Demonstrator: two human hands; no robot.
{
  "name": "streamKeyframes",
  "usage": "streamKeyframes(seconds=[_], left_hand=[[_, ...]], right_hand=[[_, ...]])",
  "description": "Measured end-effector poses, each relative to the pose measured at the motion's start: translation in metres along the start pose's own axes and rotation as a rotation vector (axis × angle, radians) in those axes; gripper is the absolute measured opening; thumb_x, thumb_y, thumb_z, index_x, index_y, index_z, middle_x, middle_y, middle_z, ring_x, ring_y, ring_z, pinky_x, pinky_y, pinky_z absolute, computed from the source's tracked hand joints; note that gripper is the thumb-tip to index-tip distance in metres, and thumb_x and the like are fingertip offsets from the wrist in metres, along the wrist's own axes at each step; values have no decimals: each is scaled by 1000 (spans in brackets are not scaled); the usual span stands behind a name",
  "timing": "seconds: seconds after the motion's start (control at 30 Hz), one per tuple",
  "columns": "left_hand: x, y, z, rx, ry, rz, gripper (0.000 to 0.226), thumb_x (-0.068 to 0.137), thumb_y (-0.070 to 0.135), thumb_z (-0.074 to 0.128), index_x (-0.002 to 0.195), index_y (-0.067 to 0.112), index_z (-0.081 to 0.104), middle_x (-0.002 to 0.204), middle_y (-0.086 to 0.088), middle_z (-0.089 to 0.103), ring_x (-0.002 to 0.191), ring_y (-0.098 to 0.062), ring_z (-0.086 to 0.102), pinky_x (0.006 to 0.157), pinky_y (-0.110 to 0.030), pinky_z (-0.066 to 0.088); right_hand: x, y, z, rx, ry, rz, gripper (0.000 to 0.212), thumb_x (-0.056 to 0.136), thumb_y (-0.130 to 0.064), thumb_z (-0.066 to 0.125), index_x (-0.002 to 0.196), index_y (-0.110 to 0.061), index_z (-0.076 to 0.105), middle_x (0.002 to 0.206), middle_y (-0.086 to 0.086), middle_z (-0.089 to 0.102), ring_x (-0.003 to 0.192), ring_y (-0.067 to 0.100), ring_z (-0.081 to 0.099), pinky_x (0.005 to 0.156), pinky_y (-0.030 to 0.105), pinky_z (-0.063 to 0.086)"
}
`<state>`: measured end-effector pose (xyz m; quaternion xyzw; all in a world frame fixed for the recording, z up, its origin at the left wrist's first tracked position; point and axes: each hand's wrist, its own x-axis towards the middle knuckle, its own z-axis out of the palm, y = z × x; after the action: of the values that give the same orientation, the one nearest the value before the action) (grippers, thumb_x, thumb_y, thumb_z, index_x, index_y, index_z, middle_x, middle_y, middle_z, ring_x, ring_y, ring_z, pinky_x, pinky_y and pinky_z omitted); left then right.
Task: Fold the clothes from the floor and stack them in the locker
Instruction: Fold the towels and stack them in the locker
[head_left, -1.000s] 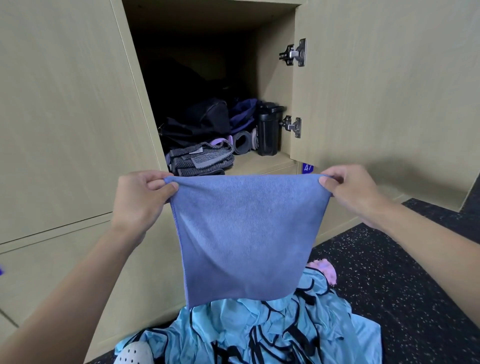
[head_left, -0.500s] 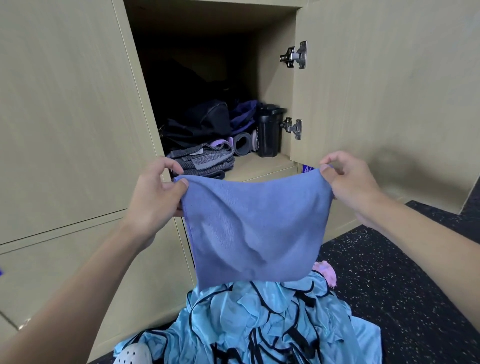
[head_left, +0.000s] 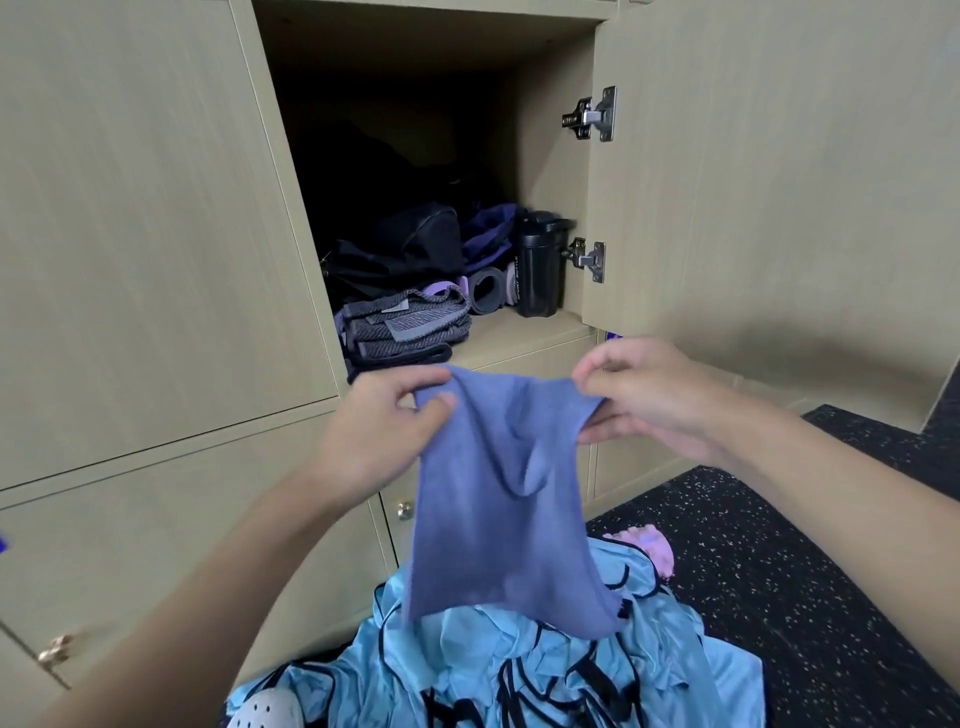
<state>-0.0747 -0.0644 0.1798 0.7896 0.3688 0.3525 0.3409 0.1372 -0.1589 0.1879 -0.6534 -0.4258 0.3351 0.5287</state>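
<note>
A blue-violet cloth hangs in front of me, sagging in the middle. My left hand pinches its top left corner and my right hand pinches its top right corner, the two hands close together. Behind the cloth the locker stands open, with a folded grey garment at the front left of its shelf. A light blue garment with black trim lies crumpled on the floor below the cloth.
Inside the locker are a dark bag, a black bottle and a rolled grey item. The open door stands at right. A pink item and a white perforated shoe lie by the pile on the speckled black floor.
My hands have moved toward each other, so the cloth that was stretched flat now sags and folds in the middle.
</note>
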Motion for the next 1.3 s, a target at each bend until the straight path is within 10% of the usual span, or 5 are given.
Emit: streamKeyframes(seconds=[0.37, 0.53, 0.7, 1.0, 1.3], left_hand=[[-3, -5, 26, -162, -121, 80, 20, 89, 8, 70, 92, 26, 78, 92, 6, 75, 73, -16, 65, 74, -31, 54], [-3, -4, 22, -174, -60, 53, 19, 89, 12, 61, 83, 24, 74, 73, -26, 67, 68, -18, 48, 67, -32, 35], [-5, 5, 13, -298, -54, 60, 29, 87, -16, 47, 75, 3, 65, 59, 11, 60, 49, 1, 49, 49, -9, 36], [3, 0, 9, -188, 124, 94, 28, 88, -7, 47, 70, 11, 60, 56, -1, 44, 52, -13, 31, 48, -23, 29], [0, 4, 13, -559, 93, -114, 52, 94, 18, 67, 133, 30, 35, 92, -4, 72, 73, -18, 66, 62, -31, 53]], right_hand=[[-7, -6, 31, 187, -247, 9, 32, 96, 14, 39, 110, 5, 65, 87, 18, 66, 83, 28, 73, 82, 37, 61], [-6, -2, 22, -402, -194, -174, 33, 89, -4, 60, 95, -36, 68, 101, -4, 58, 90, 9, 53, 73, 17, 40], [-4, 8, 8, -447, -316, -166, 25, 85, -17, 74, 102, -35, 70, 116, -21, 62, 110, -5, 53, 87, 14, 40], [-1, 2, 8, -275, -3, -378, 19, 79, -17, 81, 77, -20, 63, 70, -9, 63, 61, 4, 53, 57, 20, 42], [2, 10, 20, 97, -55, -239, 87, 73, -10, 85, 137, -45, 38, 139, -4, 53, 117, 13, 63, 100, 35, 52]])
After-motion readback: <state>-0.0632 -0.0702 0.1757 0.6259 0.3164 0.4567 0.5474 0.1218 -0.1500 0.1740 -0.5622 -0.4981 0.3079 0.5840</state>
